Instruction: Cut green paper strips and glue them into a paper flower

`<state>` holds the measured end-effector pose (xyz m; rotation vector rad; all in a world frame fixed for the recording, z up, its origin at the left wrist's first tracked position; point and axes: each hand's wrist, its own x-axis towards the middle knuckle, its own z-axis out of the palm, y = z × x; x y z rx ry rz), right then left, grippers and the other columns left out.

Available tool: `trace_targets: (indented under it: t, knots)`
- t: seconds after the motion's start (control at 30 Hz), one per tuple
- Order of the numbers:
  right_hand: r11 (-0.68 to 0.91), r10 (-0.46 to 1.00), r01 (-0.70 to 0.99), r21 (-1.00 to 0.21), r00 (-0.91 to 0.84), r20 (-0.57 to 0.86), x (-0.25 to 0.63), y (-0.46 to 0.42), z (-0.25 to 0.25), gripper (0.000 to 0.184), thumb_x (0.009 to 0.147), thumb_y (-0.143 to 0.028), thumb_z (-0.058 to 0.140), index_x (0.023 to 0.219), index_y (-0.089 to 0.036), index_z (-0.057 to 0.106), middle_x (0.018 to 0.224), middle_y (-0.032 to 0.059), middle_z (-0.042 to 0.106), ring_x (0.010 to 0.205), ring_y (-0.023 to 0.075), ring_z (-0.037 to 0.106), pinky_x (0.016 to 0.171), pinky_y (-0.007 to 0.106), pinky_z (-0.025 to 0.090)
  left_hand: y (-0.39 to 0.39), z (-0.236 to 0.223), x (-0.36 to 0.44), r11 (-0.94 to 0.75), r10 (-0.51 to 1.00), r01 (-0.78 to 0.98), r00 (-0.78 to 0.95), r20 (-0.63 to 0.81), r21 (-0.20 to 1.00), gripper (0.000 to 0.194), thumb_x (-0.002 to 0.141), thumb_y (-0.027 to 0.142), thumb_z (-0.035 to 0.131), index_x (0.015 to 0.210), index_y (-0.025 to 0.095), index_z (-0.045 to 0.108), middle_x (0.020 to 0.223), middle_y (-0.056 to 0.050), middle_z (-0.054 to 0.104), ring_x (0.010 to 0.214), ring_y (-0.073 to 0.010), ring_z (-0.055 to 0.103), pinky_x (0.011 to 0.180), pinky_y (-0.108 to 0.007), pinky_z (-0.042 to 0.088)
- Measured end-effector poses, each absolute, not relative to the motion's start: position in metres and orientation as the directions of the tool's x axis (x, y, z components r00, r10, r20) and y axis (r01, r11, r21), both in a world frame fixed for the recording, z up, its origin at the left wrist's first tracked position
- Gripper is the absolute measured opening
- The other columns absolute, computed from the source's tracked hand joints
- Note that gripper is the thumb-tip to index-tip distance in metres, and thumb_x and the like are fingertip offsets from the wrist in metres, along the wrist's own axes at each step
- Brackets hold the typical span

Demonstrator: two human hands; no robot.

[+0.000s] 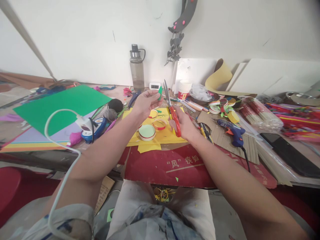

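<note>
Between the fingertips of my left hand [145,104] is a small green paper piece [160,93], held up over the work surface. My right hand [183,123] is closed round the red handles of a pair of scissors [174,116], blades pointing upward just right of the paper piece and apart from it. Below both hands lies a yellow sheet [132,138]. On it rest a round shallow piece with a pale green face [147,131] and a red-edged yellow ring [159,125], with green scraps scattered around.
Green sheets [65,103] and a blue power strip [93,130] with a white cable lie left. A bottle [137,71] and paper cups [184,89] stand behind. At right are a blue glue gun [232,131], a phone [290,153] and bagged sticks [261,113].
</note>
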<state>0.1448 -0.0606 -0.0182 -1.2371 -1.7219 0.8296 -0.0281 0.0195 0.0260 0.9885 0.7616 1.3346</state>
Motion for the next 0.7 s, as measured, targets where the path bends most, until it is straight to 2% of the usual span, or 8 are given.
trace_targets:
  t: [0.13, 0.3, 0.43, 0.53, 0.7]
  knots:
    - [0.253, 0.963, 0.356, -0.9, -0.182, 0.199, 0.141, -0.064, -0.014, 0.052, 0.082, -0.028, 0.06, 0.133, -0.024, 0.051, 0.085, -0.0033, 0.056, 0.061, 0.0143, 0.058, 0.053, 0.026, 0.047, 0.019, 0.024, -0.026, -0.043, 0.988, -0.427, 0.115, 0.101, 0.903, 0.017, 0.08, 0.004, 0.081, 0.086, 0.016, 0.071, 0.073, 0.005, 0.07, 0.059, -0.0021, 0.061, 0.056, -0.015, 0.043]
    - [0.216, 0.968, 0.229, -0.949, -0.181, 0.176, 0.137, -0.065, -0.013, 0.061, 0.077, -0.027, 0.06, 0.136, -0.024, 0.048, 0.094, -0.0008, 0.059, 0.073, 0.0165, 0.063, 0.062, 0.03, 0.058, 0.014, 0.028, -0.023, -0.02, 0.987, -0.429, 0.134, 0.085, 0.903, 0.02, 0.076, 0.006, 0.086, 0.081, 0.014, 0.068, 0.069, 0.005, 0.067, 0.058, -0.0035, 0.062, 0.062, -0.017, 0.05]
    - [0.183, 0.973, 0.251, -0.951, -0.186, 0.138, 0.138, -0.066, -0.011, 0.059, 0.077, -0.025, 0.058, 0.136, -0.025, 0.049, 0.095, -0.001, 0.062, 0.062, 0.0139, 0.06, 0.055, 0.027, 0.051, 0.012, 0.031, -0.026, -0.029, 0.982, -0.406, 0.159, 0.102, 0.913, 0.022, 0.077, 0.01, 0.087, 0.078, 0.014, 0.066, 0.067, 0.005, 0.067, 0.058, -0.0053, 0.064, 0.059, -0.018, 0.051]
    - [0.205, 0.97, 0.277, -0.939, -0.186, 0.157, 0.139, -0.066, -0.008, 0.054, 0.077, -0.024, 0.059, 0.131, -0.024, 0.051, 0.088, -0.0034, 0.059, 0.058, 0.0128, 0.057, 0.053, 0.026, 0.046, 0.012, 0.035, -0.03, -0.053, 0.972, -0.368, 0.194, 0.132, 0.928, 0.025, 0.077, 0.016, 0.09, 0.076, 0.014, 0.065, 0.066, 0.003, 0.068, 0.056, -0.0046, 0.063, 0.056, -0.017, 0.049]
    - [0.211, 0.965, 0.276, -0.938, -0.208, 0.156, 0.14, -0.068, -0.006, 0.053, 0.076, -0.023, 0.058, 0.128, -0.023, 0.052, 0.087, -0.0044, 0.057, 0.055, 0.0121, 0.055, 0.054, 0.027, 0.047, 0.014, 0.039, -0.033, -0.047, 0.97, -0.321, 0.21, 0.119, 0.946, 0.029, 0.075, 0.019, 0.093, 0.072, 0.013, 0.064, 0.063, 0.002, 0.067, 0.053, -0.0043, 0.06, 0.053, -0.017, 0.046]
